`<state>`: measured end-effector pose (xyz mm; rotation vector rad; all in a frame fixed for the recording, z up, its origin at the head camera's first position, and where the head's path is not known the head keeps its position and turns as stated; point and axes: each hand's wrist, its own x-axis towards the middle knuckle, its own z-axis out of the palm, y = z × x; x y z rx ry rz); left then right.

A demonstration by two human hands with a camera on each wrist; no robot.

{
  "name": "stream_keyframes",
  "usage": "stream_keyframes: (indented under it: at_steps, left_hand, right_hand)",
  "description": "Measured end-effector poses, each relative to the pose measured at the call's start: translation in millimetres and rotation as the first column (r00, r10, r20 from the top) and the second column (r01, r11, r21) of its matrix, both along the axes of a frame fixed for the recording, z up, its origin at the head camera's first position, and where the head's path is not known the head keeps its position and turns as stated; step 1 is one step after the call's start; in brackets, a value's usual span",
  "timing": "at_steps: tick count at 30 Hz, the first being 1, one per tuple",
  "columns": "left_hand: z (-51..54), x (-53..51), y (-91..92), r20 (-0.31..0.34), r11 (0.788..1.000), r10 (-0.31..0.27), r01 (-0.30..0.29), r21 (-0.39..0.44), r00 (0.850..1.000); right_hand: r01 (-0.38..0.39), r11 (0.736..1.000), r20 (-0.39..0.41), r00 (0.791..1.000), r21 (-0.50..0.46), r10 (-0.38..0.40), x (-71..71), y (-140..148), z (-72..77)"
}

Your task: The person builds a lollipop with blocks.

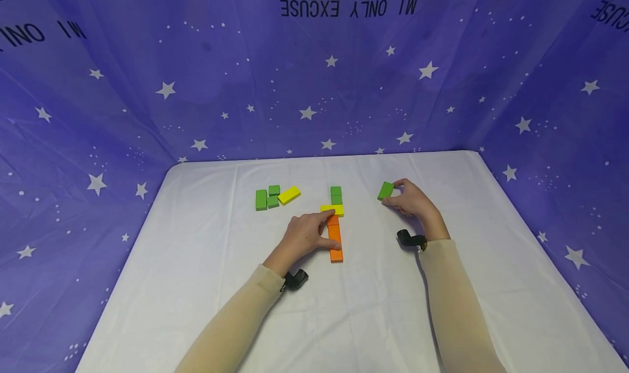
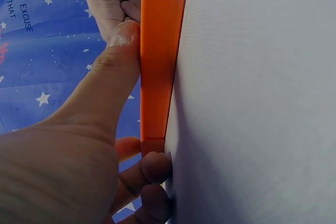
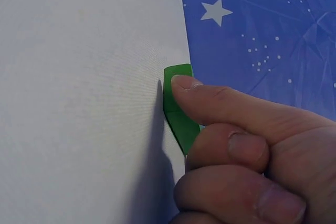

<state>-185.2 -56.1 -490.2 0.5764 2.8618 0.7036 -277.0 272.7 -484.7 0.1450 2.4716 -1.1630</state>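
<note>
In the head view, my left hand (image 1: 307, 234) touches a row of blocks on the white table. Its thumb lies on a long orange block (image 1: 334, 233), and its index fingertip reaches the yellow block (image 1: 339, 211) laid crosswise beyond a smaller orange block (image 1: 333, 220). The left wrist view shows that thumb on the upper edge of the long orange block (image 2: 157, 66), other fingers bent beside the row. Two small green blocks (image 1: 336, 191) stand beyond the yellow one. To the right, my right hand (image 1: 414, 201) pinches a green block (image 1: 386, 190) between thumb and fingers, tilted.
Left of the row, a longer green block (image 1: 261, 200), two small green blocks (image 1: 273, 190) and a slanted yellow block (image 1: 289, 195) lie close together. A purple star-printed cloth (image 1: 275, 127) hangs behind the table (image 1: 196, 242). Both wrists wear black cameras (image 1: 296, 279).
</note>
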Motion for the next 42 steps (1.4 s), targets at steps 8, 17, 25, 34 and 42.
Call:
stream_keyframes:
  at_steps: [8, 17, 25, 34, 42]
  left_hand:
    - [-0.4, 0.2, 0.0, 0.005, 1.000, -0.001, 0.001, 0.003, 1.000]
    - [0.0, -0.2, 0.2, 0.009, 1.000, -0.002, 0.002, -0.005, 1.000]
    - [-0.1, 0.1, -0.2, -0.012, 1.000, -0.006, 0.006, -0.010, 1.000]
    - [0.5, 0.2, 0.6, 0.011, 1.000, -0.005, 0.005, -0.005, 1.000]
    - [0.4, 0.0, -0.1, 0.008, 1.000, -0.007, 0.007, -0.004, 1.000]
  right_hand:
    - [-0.006, 1.000, -0.046, 0.999, 0.009, 0.007, 0.1, -4.5, 3.2]
    - [-0.050, 0.999, -0.162, 0.986, 0.012, 0.051, 0.7, -18.7, 6.2]
    - [-0.096, 0.994, -0.183, 0.978, 0.048, 0.103, -0.7, -40.1, 2.7]
    - [-0.134, 0.986, -0.214, 0.965, 0.103, 0.154, 4.6, -60.6, -0.4]
    - [-0.160, 0.982, -0.194, 0.965, 0.105, 0.178, 4.1, -71.7, -4.2]
